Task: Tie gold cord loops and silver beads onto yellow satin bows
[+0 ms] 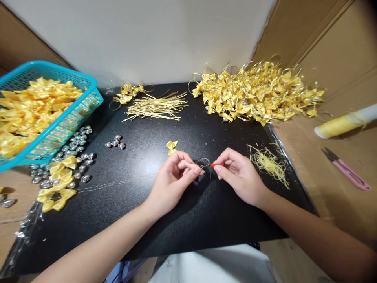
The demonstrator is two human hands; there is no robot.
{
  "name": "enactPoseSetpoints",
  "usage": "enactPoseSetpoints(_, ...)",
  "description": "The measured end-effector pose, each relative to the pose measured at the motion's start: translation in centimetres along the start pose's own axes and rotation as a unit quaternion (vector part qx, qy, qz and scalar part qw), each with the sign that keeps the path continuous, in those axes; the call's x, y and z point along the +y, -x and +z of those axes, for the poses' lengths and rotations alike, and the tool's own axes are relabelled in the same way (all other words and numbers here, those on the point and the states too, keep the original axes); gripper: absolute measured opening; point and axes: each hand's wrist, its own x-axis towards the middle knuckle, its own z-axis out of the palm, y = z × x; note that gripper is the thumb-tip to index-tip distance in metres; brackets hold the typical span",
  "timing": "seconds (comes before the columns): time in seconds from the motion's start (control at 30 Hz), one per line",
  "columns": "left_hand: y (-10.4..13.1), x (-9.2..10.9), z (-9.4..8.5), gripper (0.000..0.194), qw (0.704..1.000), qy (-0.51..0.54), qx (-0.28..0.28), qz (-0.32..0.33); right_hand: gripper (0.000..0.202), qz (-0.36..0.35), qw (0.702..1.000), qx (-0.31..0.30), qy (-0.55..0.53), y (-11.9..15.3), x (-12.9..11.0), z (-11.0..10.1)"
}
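My left hand (179, 177) pinches a thin thread (118, 182) above the middle of the black board. A small loop of the thread stands out past its fingertips. The thread runs left to yellow ribbon flowers (57, 192) lying near silver beads. To the right, my right hand (237, 175) is closed on a small red item (214, 165), with a thin dark line hanging beside it. The two hands are apart. Just behind my left hand lies a small yellow ribbon piece (171, 146).
At the left, a blue basket (59, 124) holds yellow flowers. Gold ties (157, 107) and a large pile of finished-looking yellow flowers (256, 94) lie at the back. Thread scraps (269, 163), pink-handled snips (350, 175) and a yellow roll (341, 125) are on the right.
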Motion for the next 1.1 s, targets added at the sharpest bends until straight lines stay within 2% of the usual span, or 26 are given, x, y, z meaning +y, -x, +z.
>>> enactPoseSetpoints(0.2,0.62,-0.05,0.34,0.023,0.996,-0.07,0.031,0.044,0.009,-0.041,0.998,-0.003,0.039,0.25,0.17,0.43)
enactPoseSetpoints(0.43,0.72,-0.07,0.52,0.021,0.991,-0.111,0.053,0.05,0.007,-0.086,0.99,0.02,0.11,0.48,-0.01,0.92)
enactPoseSetpoints(1.1,0.7,-0.27,0.5,0.022,0.99,-0.115,0.049,0.06,0.005,-0.125,0.979,0.02,0.157,0.43,0.05,0.85)
